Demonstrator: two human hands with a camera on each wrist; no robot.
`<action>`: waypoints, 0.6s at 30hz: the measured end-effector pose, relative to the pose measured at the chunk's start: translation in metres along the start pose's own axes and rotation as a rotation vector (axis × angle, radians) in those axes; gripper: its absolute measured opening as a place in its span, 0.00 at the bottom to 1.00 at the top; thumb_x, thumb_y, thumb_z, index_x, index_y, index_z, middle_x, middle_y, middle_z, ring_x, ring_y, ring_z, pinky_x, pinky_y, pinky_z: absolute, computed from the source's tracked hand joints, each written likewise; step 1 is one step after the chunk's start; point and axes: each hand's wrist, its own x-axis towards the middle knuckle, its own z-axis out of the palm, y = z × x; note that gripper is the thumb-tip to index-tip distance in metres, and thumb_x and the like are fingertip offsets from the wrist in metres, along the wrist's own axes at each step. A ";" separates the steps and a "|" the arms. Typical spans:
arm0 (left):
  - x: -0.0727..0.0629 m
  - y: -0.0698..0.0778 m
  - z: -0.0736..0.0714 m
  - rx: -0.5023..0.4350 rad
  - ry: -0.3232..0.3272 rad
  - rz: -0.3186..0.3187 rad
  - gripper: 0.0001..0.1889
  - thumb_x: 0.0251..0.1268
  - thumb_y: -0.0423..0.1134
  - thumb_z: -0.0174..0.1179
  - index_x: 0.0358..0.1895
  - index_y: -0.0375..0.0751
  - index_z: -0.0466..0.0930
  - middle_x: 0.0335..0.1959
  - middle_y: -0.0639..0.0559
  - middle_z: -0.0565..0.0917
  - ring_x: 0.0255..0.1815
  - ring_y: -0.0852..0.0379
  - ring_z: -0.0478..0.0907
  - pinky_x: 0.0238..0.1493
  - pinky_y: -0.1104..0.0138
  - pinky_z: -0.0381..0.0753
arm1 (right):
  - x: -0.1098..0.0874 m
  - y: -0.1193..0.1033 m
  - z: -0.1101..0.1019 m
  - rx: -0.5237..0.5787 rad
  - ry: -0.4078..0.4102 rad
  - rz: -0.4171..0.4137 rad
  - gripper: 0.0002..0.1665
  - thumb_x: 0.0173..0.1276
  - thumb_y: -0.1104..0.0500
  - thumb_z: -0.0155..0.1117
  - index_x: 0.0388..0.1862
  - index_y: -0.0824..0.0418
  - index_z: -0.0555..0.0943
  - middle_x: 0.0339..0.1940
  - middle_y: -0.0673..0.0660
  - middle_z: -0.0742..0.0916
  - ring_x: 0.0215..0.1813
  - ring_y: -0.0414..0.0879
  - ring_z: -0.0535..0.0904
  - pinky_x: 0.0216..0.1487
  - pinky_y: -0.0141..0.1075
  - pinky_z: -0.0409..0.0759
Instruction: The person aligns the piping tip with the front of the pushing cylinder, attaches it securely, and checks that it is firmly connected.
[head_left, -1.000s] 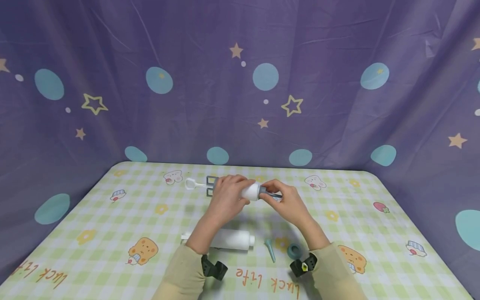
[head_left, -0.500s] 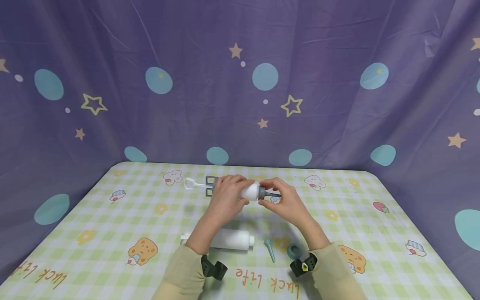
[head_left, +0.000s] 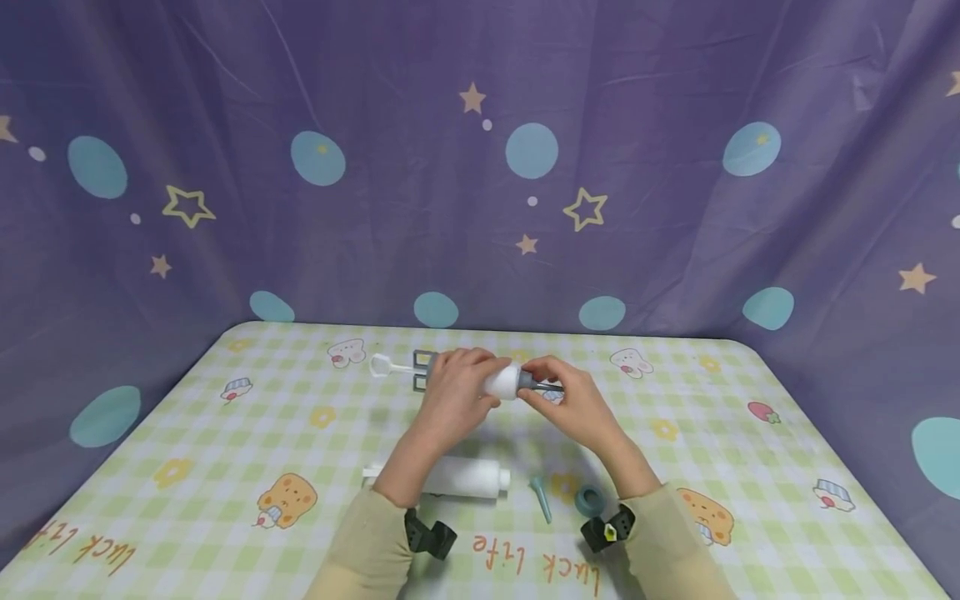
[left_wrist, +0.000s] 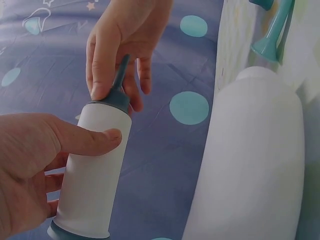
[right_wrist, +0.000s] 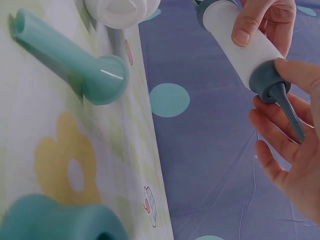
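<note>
My left hand [head_left: 456,390] grips the white barrel [head_left: 501,382] of a large plunger syringe, held level above the table. Past that hand, to the left, stick out a white plunger with a ring handle [head_left: 381,366] and grey rectangular finger loops [head_left: 422,358]. At the barrel's right end, my right hand [head_left: 576,407] pinches a grey-blue cap [right_wrist: 267,79] between thumb and fingers. From this cap a thin tapered nozzle [right_wrist: 288,114] points toward the right palm. In the left wrist view, the left thumb lies across the barrel, and the cap sits against its end.
Nearer me on the checked tablecloth [head_left: 225,467] lies a second white cylinder [head_left: 465,477], partly behind the left forearm. Right of it are a teal nozzle [head_left: 541,499] and a teal ring [head_left: 589,500]. A purple curtain [head_left: 420,217] hangs behind the table.
The right thumb and fingers loosened and shifted on the cap half a second ago, and now pinch it again. The left hand and barrel stay in place.
</note>
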 end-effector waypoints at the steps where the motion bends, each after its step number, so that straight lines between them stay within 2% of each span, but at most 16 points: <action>1: 0.000 0.000 0.000 0.001 -0.001 0.001 0.26 0.44 0.39 0.70 0.53 0.52 0.78 0.48 0.54 0.80 0.52 0.52 0.73 0.56 0.54 0.64 | 0.000 0.000 0.000 0.003 -0.003 0.009 0.17 0.60 0.50 0.63 0.48 0.51 0.77 0.40 0.48 0.84 0.43 0.41 0.80 0.47 0.41 0.77; 11: 0.000 0.002 -0.001 0.012 -0.018 -0.002 0.27 0.46 0.39 0.69 0.55 0.53 0.77 0.49 0.55 0.79 0.53 0.52 0.73 0.58 0.54 0.63 | 0.000 0.000 0.000 -0.015 -0.032 0.069 0.17 0.64 0.47 0.57 0.50 0.51 0.75 0.36 0.48 0.84 0.43 0.43 0.81 0.48 0.43 0.77; 15: 0.000 0.002 -0.002 0.008 -0.022 -0.006 0.27 0.46 0.39 0.70 0.54 0.52 0.77 0.49 0.55 0.79 0.53 0.52 0.73 0.58 0.54 0.63 | 0.000 0.000 -0.002 0.002 -0.067 0.098 0.22 0.63 0.45 0.59 0.54 0.51 0.73 0.42 0.50 0.84 0.47 0.46 0.80 0.49 0.45 0.77; 18: 0.001 0.002 -0.002 0.004 -0.023 -0.009 0.27 0.46 0.39 0.70 0.55 0.52 0.77 0.49 0.54 0.79 0.53 0.52 0.72 0.58 0.54 0.63 | 0.000 0.001 -0.004 0.001 -0.070 0.068 0.27 0.58 0.47 0.64 0.55 0.52 0.73 0.48 0.49 0.81 0.49 0.44 0.78 0.50 0.43 0.76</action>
